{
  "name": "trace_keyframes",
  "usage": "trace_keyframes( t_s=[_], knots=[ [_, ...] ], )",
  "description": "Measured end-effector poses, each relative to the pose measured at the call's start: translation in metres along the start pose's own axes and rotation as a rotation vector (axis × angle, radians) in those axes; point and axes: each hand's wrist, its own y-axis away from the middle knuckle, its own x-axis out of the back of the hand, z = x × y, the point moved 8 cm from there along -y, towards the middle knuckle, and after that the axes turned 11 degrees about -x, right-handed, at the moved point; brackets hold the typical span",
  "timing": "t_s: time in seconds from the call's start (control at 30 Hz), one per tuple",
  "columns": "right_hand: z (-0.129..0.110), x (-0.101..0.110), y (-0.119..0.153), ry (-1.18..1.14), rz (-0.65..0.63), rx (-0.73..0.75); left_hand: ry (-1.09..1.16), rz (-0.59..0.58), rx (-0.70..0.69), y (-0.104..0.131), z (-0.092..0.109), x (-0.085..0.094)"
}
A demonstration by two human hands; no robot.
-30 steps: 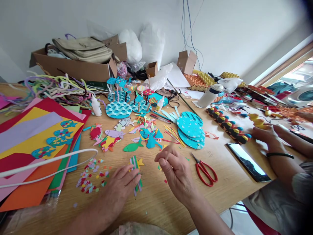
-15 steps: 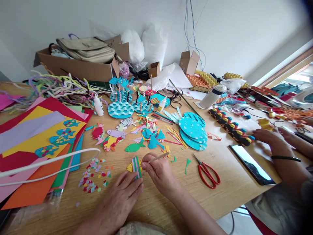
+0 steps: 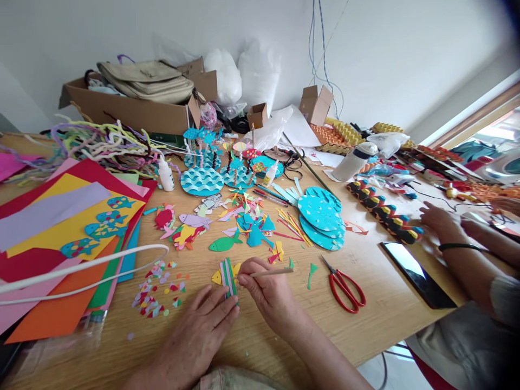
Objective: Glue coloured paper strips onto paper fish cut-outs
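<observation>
Striped paper fish between two hands on a wooden table [image 3: 365,330].
The left hand [image 3: 199,322] lies open, fingertips at the strips' lower ends; the right hand [image 3: 268,292] pinches a thin stick [image 3: 276,272]. The yellow fish [image 3: 216,277] lies flat under green and lilac strips [image 3: 227,273]; light, steady fingertip pressure (no dragging) should keep them straight.

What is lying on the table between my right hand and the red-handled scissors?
The head view shows green paper scraps lying between your right hand and the scissors.
</observation>
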Motion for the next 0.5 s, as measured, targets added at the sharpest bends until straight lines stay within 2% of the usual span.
trace_keyframes(
  t_s=[0.1,0.3,0.4,0.5],
  knots=[
    [0.002,-0.001,0.0,0.011,0.002,0.006,0.022,-0.016,0.031,0.0,-0.006,0.003],
    [0.003,-0.002,0.008,0.025,-0.049,-0.023,0.013,-0.045,0.101,0.002,-0.033,0.009],
    [0.002,0.006,0.003,0.025,0.004,-0.037,0.004,-0.04,0.085,0.0,-0.03,0.007],
    [0.003,0.009,-0.005,0.041,0.028,-0.044,-0.015,-0.062,0.045,-0.002,-0.017,-0.001]
  ],
)
